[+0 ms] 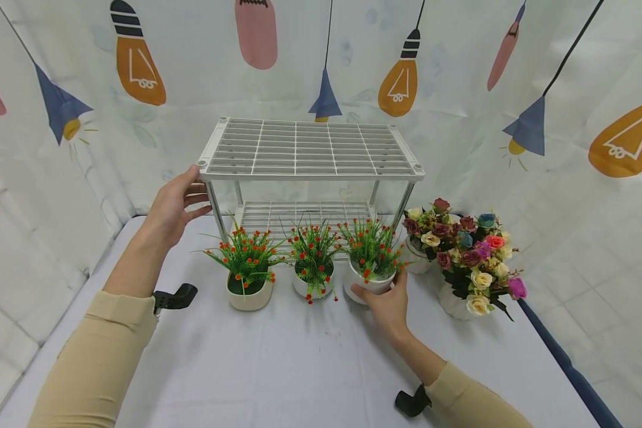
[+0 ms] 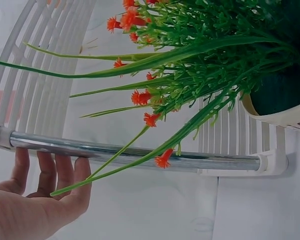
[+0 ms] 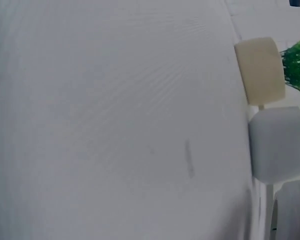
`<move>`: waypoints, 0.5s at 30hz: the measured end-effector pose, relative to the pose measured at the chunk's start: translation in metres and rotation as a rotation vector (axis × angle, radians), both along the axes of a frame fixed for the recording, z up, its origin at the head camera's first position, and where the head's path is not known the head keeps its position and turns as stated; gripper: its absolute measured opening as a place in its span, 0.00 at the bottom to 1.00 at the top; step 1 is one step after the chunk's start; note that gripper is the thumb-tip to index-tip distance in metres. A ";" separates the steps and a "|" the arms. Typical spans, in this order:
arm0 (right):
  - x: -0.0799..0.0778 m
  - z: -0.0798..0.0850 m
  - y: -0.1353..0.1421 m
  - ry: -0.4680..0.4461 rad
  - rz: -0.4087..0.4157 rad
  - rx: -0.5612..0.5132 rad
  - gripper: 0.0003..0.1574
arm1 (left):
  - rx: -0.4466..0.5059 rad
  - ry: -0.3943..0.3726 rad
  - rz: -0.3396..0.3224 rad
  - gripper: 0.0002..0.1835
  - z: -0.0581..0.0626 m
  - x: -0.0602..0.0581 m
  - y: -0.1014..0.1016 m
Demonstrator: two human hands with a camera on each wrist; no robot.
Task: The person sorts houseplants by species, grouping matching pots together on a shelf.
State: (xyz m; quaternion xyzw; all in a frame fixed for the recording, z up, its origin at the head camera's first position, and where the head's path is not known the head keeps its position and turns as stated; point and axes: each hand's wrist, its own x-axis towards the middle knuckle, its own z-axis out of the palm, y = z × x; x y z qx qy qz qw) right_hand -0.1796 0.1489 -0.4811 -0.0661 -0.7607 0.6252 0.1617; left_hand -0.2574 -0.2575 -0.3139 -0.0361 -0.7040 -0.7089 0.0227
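Observation:
A white two-tier rack (image 1: 310, 177) with metal posts stands at the back of the table. My left hand (image 1: 172, 208) is at its front left corner, fingertips touching the metal post (image 2: 115, 154) below the top shelf. In front of the rack stand three potted plants with small red-orange flowers: a left one (image 1: 248, 267) in a cream pot, a middle one (image 1: 312, 261) and a right one (image 1: 373, 255) in white pots. My right hand (image 1: 389, 303) holds the right pot low down, thumb in front and fingers round its right side.
To the right stand two pots of mixed artificial flowers, a rear one (image 1: 419, 249) and a front one (image 1: 478, 273). A white cloth (image 1: 299, 368) covers the table. A curtain printed with lamps (image 1: 278, 95) hangs close behind the rack.

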 end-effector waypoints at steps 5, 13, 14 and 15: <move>0.007 0.010 -0.001 0.035 0.012 -0.065 0.69 | -0.018 0.004 0.008 0.27 0.000 0.001 0.001; 0.017 0.036 -0.001 0.148 -0.003 -0.116 0.67 | -0.022 -0.003 0.019 0.29 0.001 0.001 0.003; 0.017 0.039 -0.001 0.172 0.000 -0.122 0.67 | -0.025 -0.004 0.022 0.30 0.001 0.001 0.003; 0.018 0.043 -0.001 0.195 0.004 -0.129 0.68 | -0.030 -0.006 0.025 0.30 0.001 0.001 0.003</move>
